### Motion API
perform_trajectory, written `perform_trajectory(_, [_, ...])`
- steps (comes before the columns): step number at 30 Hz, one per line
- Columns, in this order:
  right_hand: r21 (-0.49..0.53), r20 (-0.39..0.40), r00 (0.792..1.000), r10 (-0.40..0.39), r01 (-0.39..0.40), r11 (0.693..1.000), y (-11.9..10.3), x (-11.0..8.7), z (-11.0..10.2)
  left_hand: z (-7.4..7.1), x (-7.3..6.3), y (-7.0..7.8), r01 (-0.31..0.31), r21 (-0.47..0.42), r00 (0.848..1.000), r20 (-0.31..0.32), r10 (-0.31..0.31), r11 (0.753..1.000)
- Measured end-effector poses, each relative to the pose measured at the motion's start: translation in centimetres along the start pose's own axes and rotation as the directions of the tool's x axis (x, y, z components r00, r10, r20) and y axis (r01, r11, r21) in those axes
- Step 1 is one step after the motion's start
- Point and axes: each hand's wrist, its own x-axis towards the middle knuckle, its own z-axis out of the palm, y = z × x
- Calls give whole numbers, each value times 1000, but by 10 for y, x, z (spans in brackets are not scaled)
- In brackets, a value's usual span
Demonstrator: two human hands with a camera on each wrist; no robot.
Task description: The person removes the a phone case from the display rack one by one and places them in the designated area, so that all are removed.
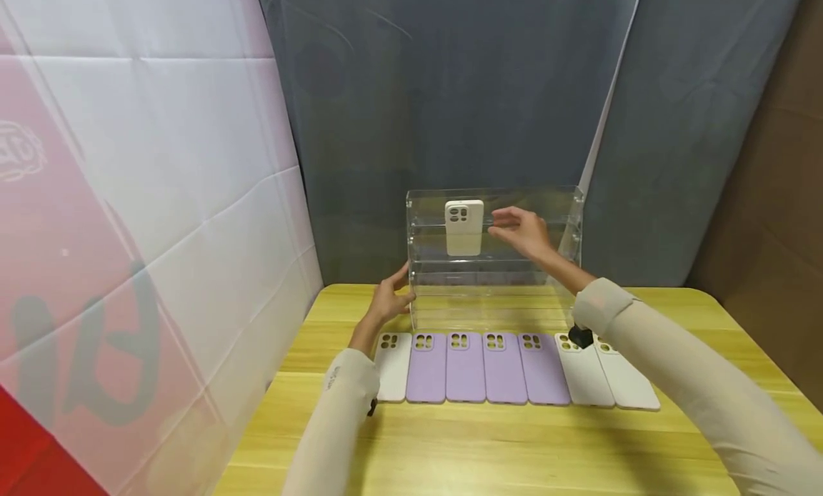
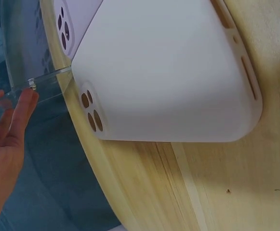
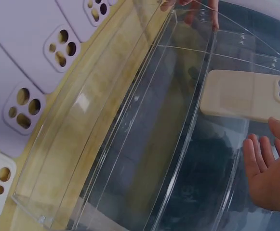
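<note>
A clear acrylic display rack (image 1: 495, 310) with stepped shelves stands on the table. An off-white phone case (image 1: 464, 228) leans upright on its upper tier, camera cutouts at the top. My right hand (image 1: 524, 233) is just right of that case, fingers loosely bent and holding nothing; in the right wrist view its thumb is close to the case's edge. At the rack's left side, my left hand (image 1: 388, 299) holds the side panel between thumb and fingers. In front lies a row of cases: a white case (image 1: 393, 371) at the left end, several purple cases (image 1: 466, 374), then white cases (image 1: 588, 378) at right.
The yellow wood-grain table (image 1: 450, 453) has a rounded back edge. A grey curtain (image 1: 450, 88) hangs behind the rack, and a white-and-pink printed cloth (image 1: 180, 160) covers the left side. My right forearm passes over the rightmost cases.
</note>
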Motion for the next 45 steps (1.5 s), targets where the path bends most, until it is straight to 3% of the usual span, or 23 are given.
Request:
perform_trajectory(8, [5,-21,1000,-12,12,1000,-7,10,8,2,0,5,14,-3,1000,-3,-14,1000])
perform_trajectory(13, [63,-25,1000,11,-10,998,-12,16,16,3,2,5,4,-4,1000,-1,-4,1000])
perform_trajectory(23, [95,-54,999,6,-1,996,-16,16,22,6,1,2,-12,5,1000,-1,12,1000])
perform_trajectory(35, [142,-69,998,4,6,990,-22,17,6,1,5,-1,1,10,1000,10,-2,1000])
perform_trajectory(39, [124,-76,997,3,7,992,-20,18,-1,0,8,-6,22,10,1000,12,-22,1000])
perform_trajectory(45, [92,-113,994,-12,23,995,-19,20,-13,0,12,-6,5,20,1000,16,-6,1000])
